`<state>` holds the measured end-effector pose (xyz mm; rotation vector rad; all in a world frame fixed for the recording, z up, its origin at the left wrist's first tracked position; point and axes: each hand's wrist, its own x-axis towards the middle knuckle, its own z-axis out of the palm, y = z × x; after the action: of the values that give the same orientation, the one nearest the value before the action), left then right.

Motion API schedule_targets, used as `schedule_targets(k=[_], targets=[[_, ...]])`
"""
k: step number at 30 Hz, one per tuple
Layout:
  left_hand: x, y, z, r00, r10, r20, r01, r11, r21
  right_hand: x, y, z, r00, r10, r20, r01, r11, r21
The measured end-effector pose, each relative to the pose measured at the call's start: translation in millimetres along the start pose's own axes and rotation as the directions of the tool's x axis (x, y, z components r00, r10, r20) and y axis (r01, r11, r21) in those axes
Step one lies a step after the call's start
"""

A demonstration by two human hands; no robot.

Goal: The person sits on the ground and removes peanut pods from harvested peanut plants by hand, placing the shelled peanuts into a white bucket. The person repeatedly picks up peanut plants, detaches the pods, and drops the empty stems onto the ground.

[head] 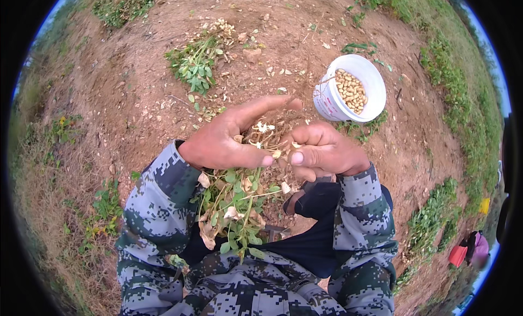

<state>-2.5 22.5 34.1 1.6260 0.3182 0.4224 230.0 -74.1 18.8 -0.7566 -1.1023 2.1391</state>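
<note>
My left hand [235, 138] is curled around the root end of a bunch of peanut plants [241, 201], whose leaves and stems hang down over my lap. Close beside it, my right hand [322, 150] has its thumb and fingers pinched at the thin roots, by a small pale pod [296, 145]. What lies between those fingertips is partly hidden. Beyond my right hand stands a white plastic bucket [327, 95], tilted in view, with peanuts in their shells [350, 91] inside.
Another heap of peanut plants [196, 66] lies on the reddish soil ahead. More pulled plants [435, 218] lie at the right. Farther off at the right edge are a person in a pink top [480, 248] and a red container [457, 255]. Grass borders both sides.
</note>
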Motion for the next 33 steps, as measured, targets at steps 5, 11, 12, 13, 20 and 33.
schedule_targets(k=[5, 11, 12, 13, 20, 33], targets=[[-1.2, 8.7, -16.9, 0.984, 0.038, -0.172, -0.048, 0.997, -0.056, -18.1, -22.8, -31.7, 0.975, 0.018, -0.221, -0.067, 0.974, -0.216], [-20.7, 10.8, -53.9, 0.508, 0.268, -0.819, -0.078, 0.961, 0.266, -31.5, -27.6, -122.6, 0.356, -0.643, -0.678, -0.428, 0.533, -0.730], [-21.9, 13.3, -59.9, 0.442, 0.336, -0.832, -0.095, 0.940, 0.329, -36.3, -26.9, -142.8, 0.289, -0.646, -0.706, -0.450, 0.559, -0.696], [-26.2, 17.0, -66.8, 0.368, 0.404, -0.837, -0.102, 0.913, 0.395, -39.9, -23.1, -160.9, 0.227, -0.647, -0.728, -0.464, 0.585, -0.665], [-84.3, 20.6, -117.2, 0.170, 0.710, -0.684, 0.257, 0.638, 0.726, -67.7, 40.8, -250.3, 0.314, -0.624, -0.716, -0.806, 0.224, -0.549], [-416.9, -210.7, -59.8, 0.232, -0.269, -0.935, 0.969, 0.146, 0.199, -5.4, 70.7, -234.8, 0.555, -0.378, -0.741, -0.701, 0.267, -0.661]])
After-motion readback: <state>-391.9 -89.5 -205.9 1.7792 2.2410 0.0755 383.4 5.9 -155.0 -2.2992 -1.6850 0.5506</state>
